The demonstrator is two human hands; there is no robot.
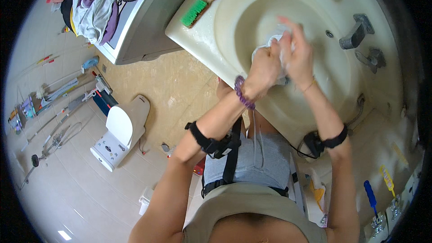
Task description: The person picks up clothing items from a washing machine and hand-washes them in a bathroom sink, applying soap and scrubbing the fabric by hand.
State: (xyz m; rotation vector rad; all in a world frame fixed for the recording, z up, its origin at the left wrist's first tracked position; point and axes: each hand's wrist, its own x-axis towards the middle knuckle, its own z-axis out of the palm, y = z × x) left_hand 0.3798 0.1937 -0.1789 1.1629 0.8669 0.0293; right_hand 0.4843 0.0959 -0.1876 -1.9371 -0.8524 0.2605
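Note:
Both hands are over the bowl of a cream washbasin [251, 17]. My left hand [265, 65], with a purple bead bracelet at the wrist, is closed around a white, wet-looking cloth [276, 37]. Parts of the cloth show between and beyond the fingers; the rest is hidden. Close against it on the right is my right hand [298, 55], blurred by motion, its index finger stretched out. Whether that hand grips the cloth cannot be made out.
A green-bristled scrubbing brush [194, 12] lies on the basin's left ledge. Along the right side stand a metal spout [356, 33] and two tap handles. A washing machine [141, 37] bearing piled clothes [98, 6] adjoins the basin. A toilet [123, 128] stands farther left.

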